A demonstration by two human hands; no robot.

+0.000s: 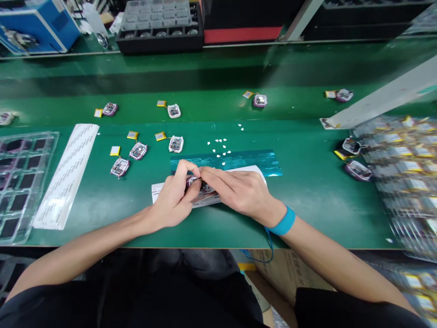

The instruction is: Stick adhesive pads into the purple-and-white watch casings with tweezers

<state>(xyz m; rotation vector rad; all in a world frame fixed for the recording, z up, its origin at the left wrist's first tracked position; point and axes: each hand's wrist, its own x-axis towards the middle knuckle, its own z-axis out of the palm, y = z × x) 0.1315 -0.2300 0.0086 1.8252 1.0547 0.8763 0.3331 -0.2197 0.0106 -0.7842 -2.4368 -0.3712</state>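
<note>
Near the front of the green bench, my left hand grips a small purple-rimmed device casing with a circuit board inside. Its thumb and index finger pinch the casing. My right hand, with a blue wrist strap, is closed over the same casing, fingertips meeting those of the left. The fingers hide most of the casing. Beneath both hands lies a white printed sheet. A shiny teal film strip is just behind them, with several small white drop-shaped pieces scattered beyond it.
Several open casings with yellow batteries, such as this one, lie on the bench. At left are a white paper strip and a clear compartment tray. Stacked trays of batteries stand at right, near a slanted white post.
</note>
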